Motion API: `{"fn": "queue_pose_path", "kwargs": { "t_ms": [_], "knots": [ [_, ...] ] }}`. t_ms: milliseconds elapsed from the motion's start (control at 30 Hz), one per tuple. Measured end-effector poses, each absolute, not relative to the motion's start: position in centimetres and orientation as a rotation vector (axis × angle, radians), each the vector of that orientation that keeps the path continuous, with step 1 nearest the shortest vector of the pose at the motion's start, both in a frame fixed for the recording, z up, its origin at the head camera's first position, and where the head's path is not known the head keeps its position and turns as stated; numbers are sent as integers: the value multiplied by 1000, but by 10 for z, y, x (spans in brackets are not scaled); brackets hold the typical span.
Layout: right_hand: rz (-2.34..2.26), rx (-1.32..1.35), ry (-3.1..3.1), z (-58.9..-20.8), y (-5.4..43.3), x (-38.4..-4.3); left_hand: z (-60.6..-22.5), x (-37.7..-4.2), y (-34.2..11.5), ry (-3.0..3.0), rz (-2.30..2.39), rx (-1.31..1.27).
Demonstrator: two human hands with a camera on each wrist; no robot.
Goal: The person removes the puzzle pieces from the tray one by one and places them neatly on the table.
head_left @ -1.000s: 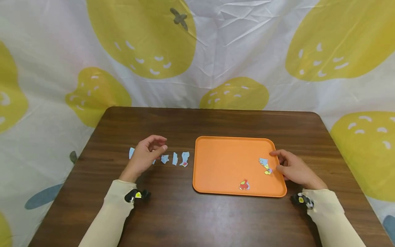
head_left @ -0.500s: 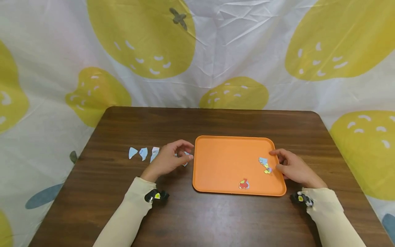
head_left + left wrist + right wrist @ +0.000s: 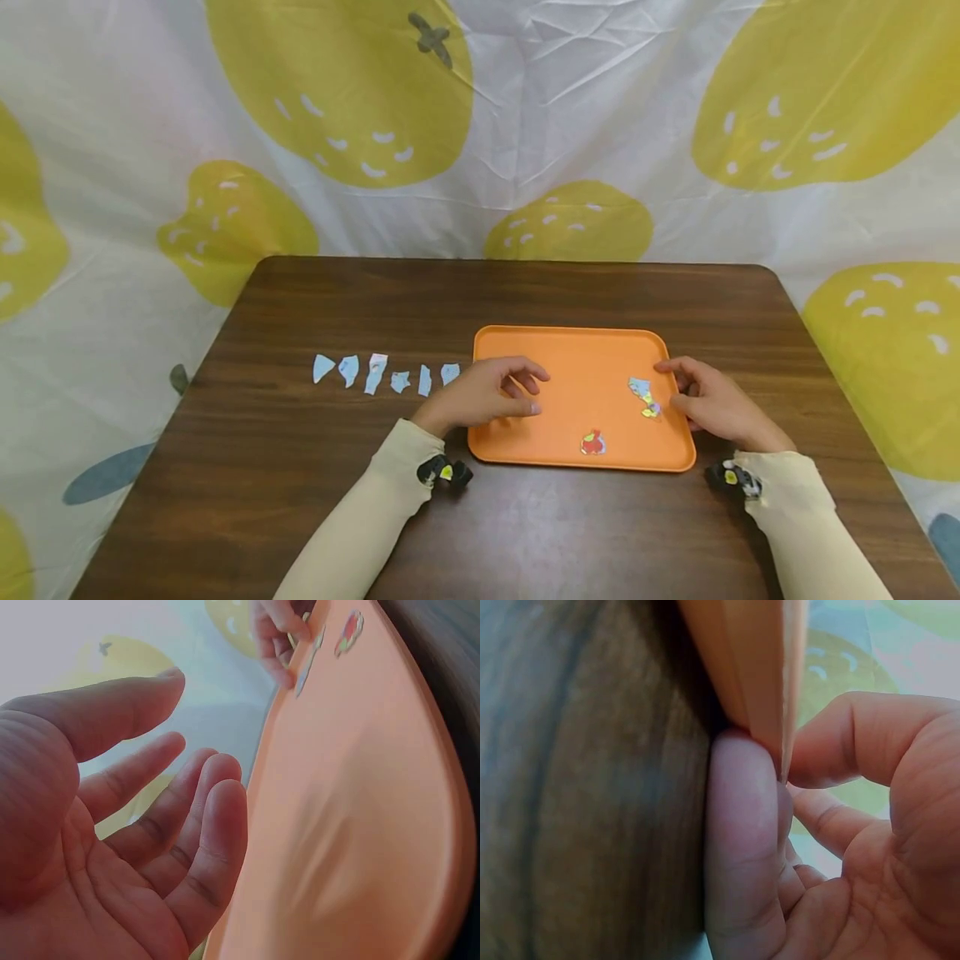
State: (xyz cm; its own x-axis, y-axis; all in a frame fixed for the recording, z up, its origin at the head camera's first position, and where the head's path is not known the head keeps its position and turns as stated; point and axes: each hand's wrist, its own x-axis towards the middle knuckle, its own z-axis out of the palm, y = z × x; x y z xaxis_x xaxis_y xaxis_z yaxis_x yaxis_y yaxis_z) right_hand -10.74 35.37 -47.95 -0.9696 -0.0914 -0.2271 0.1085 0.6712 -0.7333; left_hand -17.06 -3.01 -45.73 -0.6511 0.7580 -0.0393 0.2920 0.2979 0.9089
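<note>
My left hand [image 3: 483,392] is over the left part of the orange tray [image 3: 577,354], with relaxed fingers and nothing between them. In the left wrist view its thumb and fingertips stand apart. My right hand [image 3: 716,404] holds the tray's right rim, with the thumb on the inner side and fingers under the edge in the right wrist view. On the tray, a small red piece [image 3: 592,442] lies near the front. A joined light-blue and yellow piece [image 3: 641,388] lies beside the right thumb.
Several small, irregular light-blue pieces [image 3: 377,373] lie in a row on the dark wooden table [image 3: 480,533], left of the tray. The rightmost blue piece [image 3: 450,372] is partly covered by the left hand. A white curtain with yellow fruit prints [image 3: 570,221] hangs behind the table.
My left hand has moved right, from above the row of pieces to over the tray, uncovering most of the row. The right hand has stayed at the tray's rim.
</note>
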Motion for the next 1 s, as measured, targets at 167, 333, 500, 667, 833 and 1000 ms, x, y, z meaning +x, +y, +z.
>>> {"fn": "queue_pose_path", "kwargs": {
  "t_ms": [167,333,500,667,833,1000],
  "knots": [
    [-1191,21,2637,-479,354,-107,-456,-167,-10,2058,1317,921],
    [-1184,22,2643,-475,354,-107,-461,-164,11,2035,1272,955],
    [-1187,34,2647,-475,355,-105,-473,-162,32,2053,1180,960],
    [-1172,34,2662,-476,355,-105,-481,-158,44,2055,1162,926],
    [-1156,30,2678,-476,355,-106,-487,-154,53,2100,1145,943],
    [-1160,40,2679,-477,356,-105,-491,-152,56,2142,1107,1013]
  ]
}}
